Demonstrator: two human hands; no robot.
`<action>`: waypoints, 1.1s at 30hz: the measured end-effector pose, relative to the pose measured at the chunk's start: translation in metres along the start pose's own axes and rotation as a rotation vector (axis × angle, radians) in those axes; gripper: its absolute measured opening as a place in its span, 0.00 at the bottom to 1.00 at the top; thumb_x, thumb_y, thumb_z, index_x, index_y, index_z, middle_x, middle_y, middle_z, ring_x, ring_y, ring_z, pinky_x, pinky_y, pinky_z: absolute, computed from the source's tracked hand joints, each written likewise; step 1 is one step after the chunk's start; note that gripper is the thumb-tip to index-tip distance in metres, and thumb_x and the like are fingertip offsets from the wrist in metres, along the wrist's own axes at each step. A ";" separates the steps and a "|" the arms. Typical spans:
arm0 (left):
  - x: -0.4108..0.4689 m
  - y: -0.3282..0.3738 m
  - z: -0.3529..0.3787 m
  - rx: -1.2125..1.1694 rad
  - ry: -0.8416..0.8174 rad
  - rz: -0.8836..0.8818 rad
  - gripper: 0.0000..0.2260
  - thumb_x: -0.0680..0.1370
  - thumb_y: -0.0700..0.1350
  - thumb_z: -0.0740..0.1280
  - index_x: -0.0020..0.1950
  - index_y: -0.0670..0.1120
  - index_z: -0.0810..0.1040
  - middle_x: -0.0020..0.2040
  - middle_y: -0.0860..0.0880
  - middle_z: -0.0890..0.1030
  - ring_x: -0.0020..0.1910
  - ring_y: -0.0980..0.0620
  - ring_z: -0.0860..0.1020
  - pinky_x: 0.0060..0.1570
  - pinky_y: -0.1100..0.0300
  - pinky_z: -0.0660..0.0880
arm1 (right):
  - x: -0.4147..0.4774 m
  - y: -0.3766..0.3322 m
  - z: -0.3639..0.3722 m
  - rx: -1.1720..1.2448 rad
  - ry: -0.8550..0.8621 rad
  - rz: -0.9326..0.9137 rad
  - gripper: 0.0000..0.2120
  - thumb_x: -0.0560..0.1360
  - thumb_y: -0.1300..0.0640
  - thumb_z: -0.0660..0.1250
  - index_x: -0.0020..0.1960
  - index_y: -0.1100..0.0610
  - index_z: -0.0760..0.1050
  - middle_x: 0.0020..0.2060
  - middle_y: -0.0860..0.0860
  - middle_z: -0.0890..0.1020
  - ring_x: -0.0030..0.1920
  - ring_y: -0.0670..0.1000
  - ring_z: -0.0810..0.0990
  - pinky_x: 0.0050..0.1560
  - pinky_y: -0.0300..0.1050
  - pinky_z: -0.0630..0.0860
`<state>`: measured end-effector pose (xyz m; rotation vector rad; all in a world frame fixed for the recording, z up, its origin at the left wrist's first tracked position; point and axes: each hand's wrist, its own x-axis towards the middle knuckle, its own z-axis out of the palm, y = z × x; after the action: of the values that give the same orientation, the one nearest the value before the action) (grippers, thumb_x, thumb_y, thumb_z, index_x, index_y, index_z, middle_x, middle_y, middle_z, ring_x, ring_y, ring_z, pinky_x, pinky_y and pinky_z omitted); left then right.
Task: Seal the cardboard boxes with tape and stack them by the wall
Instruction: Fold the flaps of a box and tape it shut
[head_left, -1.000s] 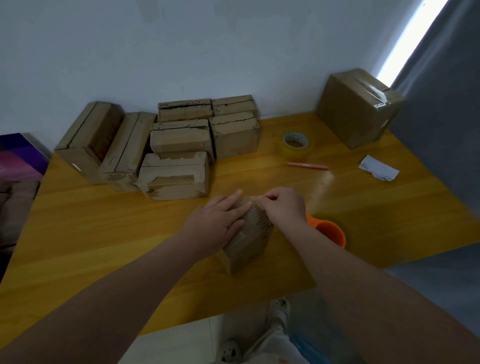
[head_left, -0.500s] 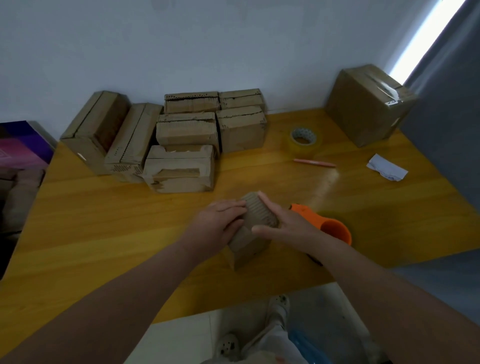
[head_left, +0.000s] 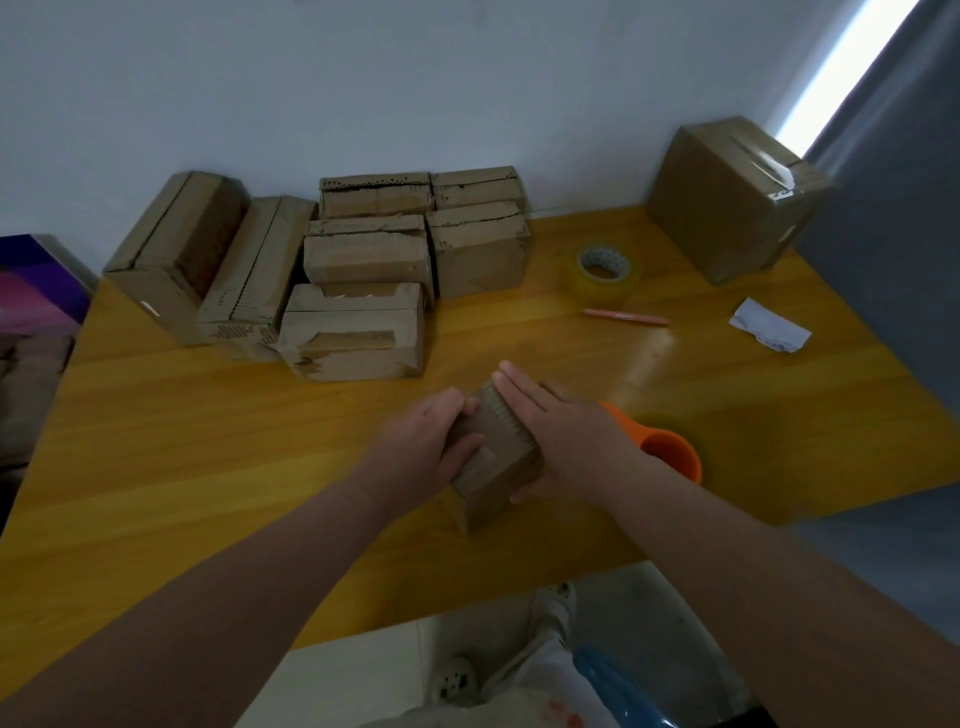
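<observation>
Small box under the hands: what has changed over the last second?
The right hand released its pinch at the small box far edge and now lies flat along its right side, fingers straight. The left hand still grips the left side; the box stayed on the table.

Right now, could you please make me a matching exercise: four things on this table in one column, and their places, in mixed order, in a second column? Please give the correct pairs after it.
Things
1. tape roll
2. pink pen
3. small box
4. big box

Places
A. far right corner of the table
B. gripped by the left hand, with the right hand flat on top
C. lying just on the near side of the tape roll
D. between the stacked boxes and the big box

Pairs: 1-D, 2-C, 3-B, 4-A
</observation>
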<state>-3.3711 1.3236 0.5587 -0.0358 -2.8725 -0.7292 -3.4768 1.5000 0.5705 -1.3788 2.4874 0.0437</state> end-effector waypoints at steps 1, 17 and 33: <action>0.000 0.001 -0.001 -0.002 0.001 0.010 0.16 0.76 0.56 0.57 0.49 0.44 0.72 0.47 0.47 0.80 0.42 0.49 0.78 0.37 0.56 0.75 | 0.000 -0.002 0.001 -0.020 0.012 -0.011 0.61 0.66 0.34 0.72 0.77 0.48 0.30 0.76 0.42 0.33 0.77 0.55 0.53 0.68 0.52 0.69; 0.002 0.019 -0.011 0.066 -0.119 -0.055 0.24 0.75 0.62 0.65 0.62 0.47 0.69 0.58 0.49 0.74 0.55 0.52 0.71 0.50 0.57 0.72 | -0.035 -0.001 -0.006 0.004 0.083 0.016 0.41 0.75 0.43 0.68 0.79 0.51 0.49 0.79 0.46 0.52 0.77 0.52 0.57 0.73 0.46 0.60; 0.061 0.022 -0.039 -0.042 -0.229 -0.335 0.47 0.68 0.59 0.73 0.79 0.50 0.49 0.72 0.47 0.64 0.69 0.47 0.66 0.65 0.52 0.68 | -0.016 0.041 -0.031 0.189 0.381 0.183 0.19 0.72 0.43 0.72 0.58 0.52 0.80 0.54 0.51 0.82 0.55 0.53 0.79 0.51 0.47 0.75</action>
<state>-3.4232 1.3231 0.6140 0.3903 -3.1197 -0.8962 -3.5106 1.5307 0.5997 -1.1669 2.8293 -0.4430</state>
